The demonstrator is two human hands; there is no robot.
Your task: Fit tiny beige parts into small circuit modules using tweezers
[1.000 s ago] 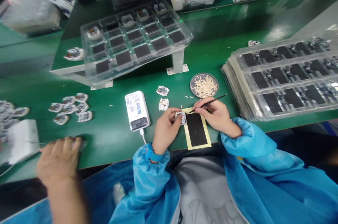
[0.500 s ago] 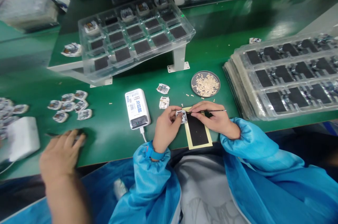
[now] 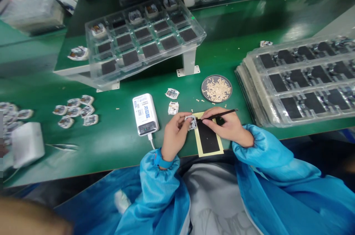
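Observation:
My left hand [image 3: 175, 131] is closed on a small white casing [image 3: 192, 122] with dark parts inside, pinched between thumb and fingers. In my right hand [image 3: 226, 123] is a pair of dark tweezers [image 3: 225, 114], held like a pen, its tip close to the casing's right side. Under both lies a black pad with a yellow border [image 3: 208, 139]. Two similar white pieces, an upper casing [image 3: 172, 93] and a lower casing [image 3: 173, 108], lie just beyond my left hand. A round dish [image 3: 216, 88] of tiny cream-coloured parts stands past my right hand.
A white power bank [image 3: 145, 114] with a cable lies left. Several casings [image 3: 74, 112] are grouped farther left, near another pair of tweezers [image 3: 62, 147]. A clear compartment tray [image 3: 149, 50] rests on a raised stand; stacked trays [image 3: 288, 107] stand right. A blurred forearm [image 3: 30, 213] enters lower left.
The other person's hand at the left has withdrawn from the table, and tweezers now lie there. My right hand's tweezers have tilted, rear end higher. My left hand keeps its hold on the casing.

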